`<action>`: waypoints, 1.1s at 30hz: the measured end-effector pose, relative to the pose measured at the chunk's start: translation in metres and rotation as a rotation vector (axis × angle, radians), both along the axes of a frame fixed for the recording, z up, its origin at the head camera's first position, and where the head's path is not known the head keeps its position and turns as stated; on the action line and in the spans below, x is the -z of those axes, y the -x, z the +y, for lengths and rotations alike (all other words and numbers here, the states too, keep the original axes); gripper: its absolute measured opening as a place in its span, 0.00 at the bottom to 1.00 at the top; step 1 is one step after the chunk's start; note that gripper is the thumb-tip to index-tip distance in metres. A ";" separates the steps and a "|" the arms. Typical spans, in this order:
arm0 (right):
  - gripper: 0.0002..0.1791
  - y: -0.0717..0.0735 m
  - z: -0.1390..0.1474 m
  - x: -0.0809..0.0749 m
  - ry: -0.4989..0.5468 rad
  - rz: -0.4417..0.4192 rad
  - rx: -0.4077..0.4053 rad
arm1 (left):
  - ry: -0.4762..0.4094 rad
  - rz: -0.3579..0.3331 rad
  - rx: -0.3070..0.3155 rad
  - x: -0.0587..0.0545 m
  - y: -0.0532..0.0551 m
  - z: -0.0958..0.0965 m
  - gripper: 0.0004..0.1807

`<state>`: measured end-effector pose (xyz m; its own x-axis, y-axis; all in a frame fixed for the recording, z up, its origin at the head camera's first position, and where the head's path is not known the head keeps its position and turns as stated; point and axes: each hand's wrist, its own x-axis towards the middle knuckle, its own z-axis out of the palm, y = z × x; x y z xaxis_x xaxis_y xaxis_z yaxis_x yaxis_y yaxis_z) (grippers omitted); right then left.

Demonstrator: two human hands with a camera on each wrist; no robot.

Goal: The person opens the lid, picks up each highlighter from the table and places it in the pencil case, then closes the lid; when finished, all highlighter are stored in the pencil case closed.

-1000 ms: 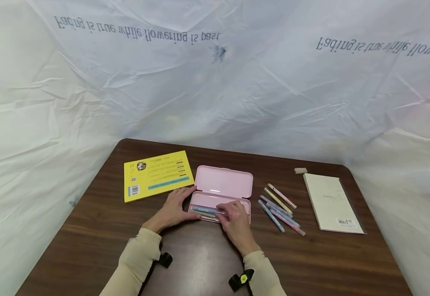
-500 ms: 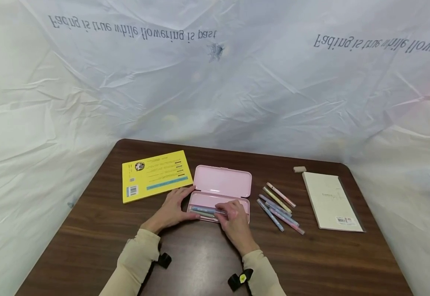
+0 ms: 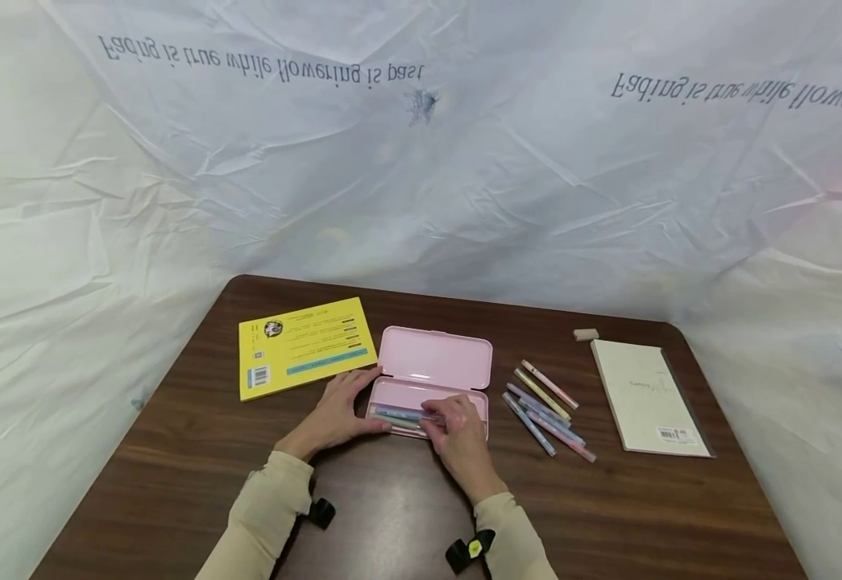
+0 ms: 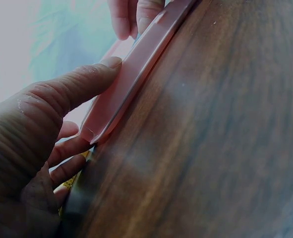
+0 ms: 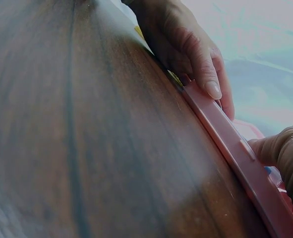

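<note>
A pink pencil case [image 3: 435, 358] lies on the table with its lid folded back. Several pens [image 3: 395, 413], bluish and greenish, lie along the front of its tray. My left hand [image 3: 335, 409] steadies the case at its left end, thumb on the front wall and fingers along the side. In the left wrist view that thumb presses the pink wall [image 4: 129, 82] near the corner. My right hand [image 3: 458, 435] reaches into the tray and pinches a pen at its right end; the fingers hide most of that end. The right wrist view shows this hand [image 5: 287, 153] over the front wall.
Several pastel pens [image 3: 545, 409] lie loosely to the right of the case. A yellow book [image 3: 308, 346] is at the left, beside my left hand. Further right lie a cream notebook [image 3: 649, 399] and a small eraser [image 3: 586, 334]. White sheeting [image 3: 421, 201] hangs behind the table.
The pens in the tray have shifted slightly under my right fingers. My left hand keeps its place on the case; the head view has moved a little.
</note>
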<state>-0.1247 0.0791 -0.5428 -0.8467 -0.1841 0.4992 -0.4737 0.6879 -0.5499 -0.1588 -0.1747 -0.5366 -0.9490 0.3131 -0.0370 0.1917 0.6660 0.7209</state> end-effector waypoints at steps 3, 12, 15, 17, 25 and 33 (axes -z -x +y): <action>0.16 0.001 0.000 0.001 0.004 0.006 -0.002 | -0.003 -0.002 0.001 0.001 0.000 0.000 0.58; 0.16 0.000 0.000 0.001 0.033 0.039 -0.005 | 0.008 0.015 0.009 -0.001 0.000 -0.003 0.58; 0.17 -0.001 0.005 0.001 0.077 0.083 0.004 | 0.020 0.022 0.020 0.000 0.000 -0.002 0.57; 0.17 -0.003 0.011 0.002 0.114 0.113 0.014 | 0.026 0.024 0.024 0.001 0.000 -0.002 0.57; 0.18 -0.015 0.046 0.005 0.186 0.124 0.139 | 0.020 0.013 0.016 0.000 -0.001 0.000 0.58; 0.18 -0.027 0.077 0.006 0.229 0.080 0.235 | 0.017 0.002 0.008 0.000 -0.001 0.000 0.58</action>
